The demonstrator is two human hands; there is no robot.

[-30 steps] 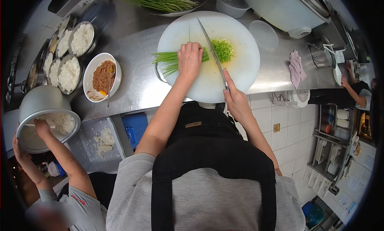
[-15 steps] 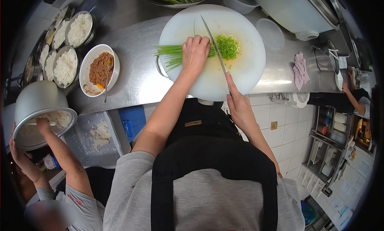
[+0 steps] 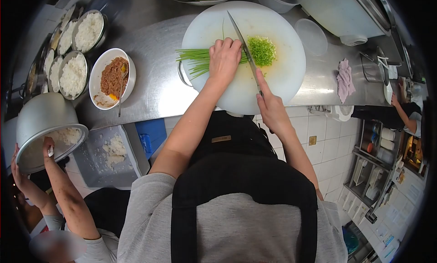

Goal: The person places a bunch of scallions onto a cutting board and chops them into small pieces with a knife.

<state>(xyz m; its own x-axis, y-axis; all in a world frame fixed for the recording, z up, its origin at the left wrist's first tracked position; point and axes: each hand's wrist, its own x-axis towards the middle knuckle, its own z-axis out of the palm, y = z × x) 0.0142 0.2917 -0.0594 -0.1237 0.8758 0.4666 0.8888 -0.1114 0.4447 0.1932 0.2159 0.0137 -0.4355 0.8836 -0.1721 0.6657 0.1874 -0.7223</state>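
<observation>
My left hand [image 3: 225, 59] is closed over a bundle of thin scallions [image 3: 193, 58], pressing it on the round white cutting board [image 3: 202, 24]. The long green ends stick out to the left of the hand. In my right hand [image 3: 274, 109] is a kitchen knife [image 3: 237, 28] gripped by its handle, its blade slanting up and left across the board. The blade lies just right of my left fingertips, at the cut end of the bundle. Touching the blade's right side is a small heap of chopped scallions [image 3: 262, 51].
A white bowl of brown minced filling [image 3: 92, 86] with a spoon stands left, beside metal bowls of rice [image 3: 73, 76]. At lower left a co-worker's hands hold a tilted metal pot [image 3: 45, 110] above a grey bin [image 3: 88, 172]. A pink cloth [image 3: 345, 83] lies right.
My hands and the knife keep nearly the same place on the board; the view has shifted slightly. The co-worker's hand in the pot has moved down and toward its rim.
</observation>
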